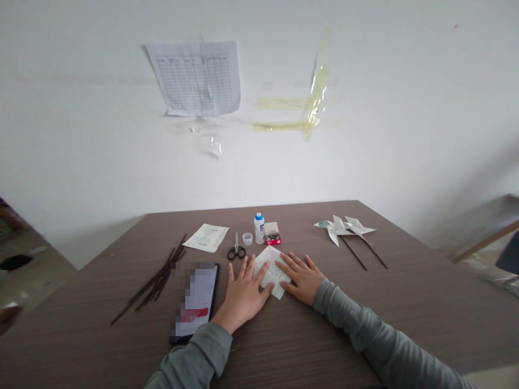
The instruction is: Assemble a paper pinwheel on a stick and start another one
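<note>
A square sheet of paper covered in writing [272, 270] lies on the table with one corner pointing toward me. My left hand [245, 292] rests flat at its left side, fingers spread, thumb and fingertips touching the paper. From the other side my right hand [303, 278] lies flat too, its fingertips on the paper's right edge. Just beyond the sheet stand a white glue bottle with a blue cap [259, 229] and an open red box of small metal pins [273, 237]. Black-handled scissors [236, 252] and a small clear cup [247, 239] are left of the bottle.
Two paper pinwheels on dark sticks [343, 227] lie at the right. Several dark brown sticks [156, 281], a smartphone [197, 302] and a stack of white paper [206, 237] are at the left. The brown table [405, 319] meets a white wall with a taped printed sheet [198, 78].
</note>
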`<action>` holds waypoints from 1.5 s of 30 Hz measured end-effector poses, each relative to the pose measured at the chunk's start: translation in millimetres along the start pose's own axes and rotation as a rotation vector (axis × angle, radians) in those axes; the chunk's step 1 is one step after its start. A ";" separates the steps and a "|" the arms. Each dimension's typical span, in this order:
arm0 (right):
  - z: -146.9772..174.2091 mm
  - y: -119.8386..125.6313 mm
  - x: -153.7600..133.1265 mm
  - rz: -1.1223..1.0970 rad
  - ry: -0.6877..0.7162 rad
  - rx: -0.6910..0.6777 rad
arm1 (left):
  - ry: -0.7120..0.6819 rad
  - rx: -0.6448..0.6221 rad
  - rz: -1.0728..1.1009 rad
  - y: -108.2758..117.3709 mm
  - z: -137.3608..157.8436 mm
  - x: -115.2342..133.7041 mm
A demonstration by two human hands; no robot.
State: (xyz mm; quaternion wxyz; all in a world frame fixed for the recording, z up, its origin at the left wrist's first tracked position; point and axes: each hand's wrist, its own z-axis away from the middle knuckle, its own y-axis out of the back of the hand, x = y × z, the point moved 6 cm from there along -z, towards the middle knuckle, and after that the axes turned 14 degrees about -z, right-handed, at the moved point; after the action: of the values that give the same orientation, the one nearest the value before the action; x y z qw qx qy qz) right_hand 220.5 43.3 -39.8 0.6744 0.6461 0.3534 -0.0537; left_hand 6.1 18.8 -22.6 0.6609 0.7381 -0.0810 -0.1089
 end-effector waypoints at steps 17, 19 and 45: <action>5.2 30.5 19.1 0.040 -0.226 -0.106 | 0.049 0.001 0.023 4.0 0.5 -4.6; 3.6 31.0 19.8 0.033 -0.229 -0.118 | 0.049 0.025 0.037 5.2 0.6 -3.8; -8.3 45.2 31.3 -0.140 -0.169 0.072 | 0.361 0.074 -0.232 36.5 1.6 -49.5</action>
State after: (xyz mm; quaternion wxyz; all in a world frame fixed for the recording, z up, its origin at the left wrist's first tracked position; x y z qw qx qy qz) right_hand 264.3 70.1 -18.6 0.6727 0.6370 0.3371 -0.1676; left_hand -41.2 26.3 16.2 0.6203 0.7736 0.1203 -0.0474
